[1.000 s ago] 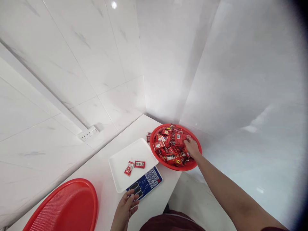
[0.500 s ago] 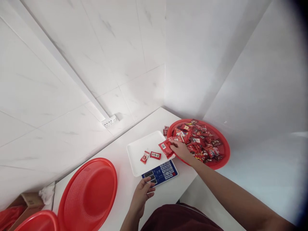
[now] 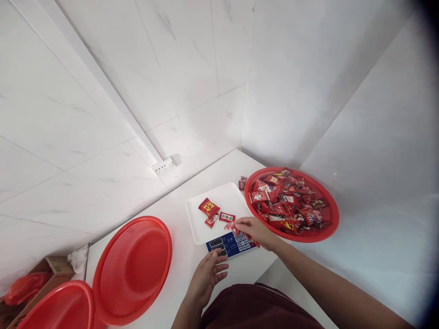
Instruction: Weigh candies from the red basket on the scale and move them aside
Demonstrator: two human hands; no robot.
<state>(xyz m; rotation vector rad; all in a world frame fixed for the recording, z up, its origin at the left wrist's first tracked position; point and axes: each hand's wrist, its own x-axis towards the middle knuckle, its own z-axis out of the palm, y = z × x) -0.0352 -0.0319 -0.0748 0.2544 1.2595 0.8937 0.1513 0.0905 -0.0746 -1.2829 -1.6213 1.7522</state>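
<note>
My right hand (image 3: 254, 232) pinches a small red-and-white wrapped packet (image 3: 229, 225), partly blurred, over the near right corner of the white weighing tray (image 3: 199, 233). On the tray lie a larger red packet with yellow lettering (image 3: 209, 207), a small red-and-white packet (image 3: 211, 221) partly under it, and a small red packet with a white label (image 3: 227, 217). My left hand (image 3: 207, 276) holds nothing, its fingers apart, close to the displays of the blue scale panel (image 3: 228, 245). My right hand covers part of the keypad.
A red basket (image 3: 334, 217) full of red snack packets stands right of the scale. Small packets (image 3: 242, 183) lie beside it. Two more red baskets (image 3: 166, 246) (image 3: 89, 297) are at left, near a cardboard box (image 3: 60, 269). A socket strip (image 3: 163, 166) is on the wall.
The large red packet my right hand held now lies on the tray, face up. That hand now holds a smaller packet, nearer me. My view has shifted slightly; my left hand stays by the scale.
</note>
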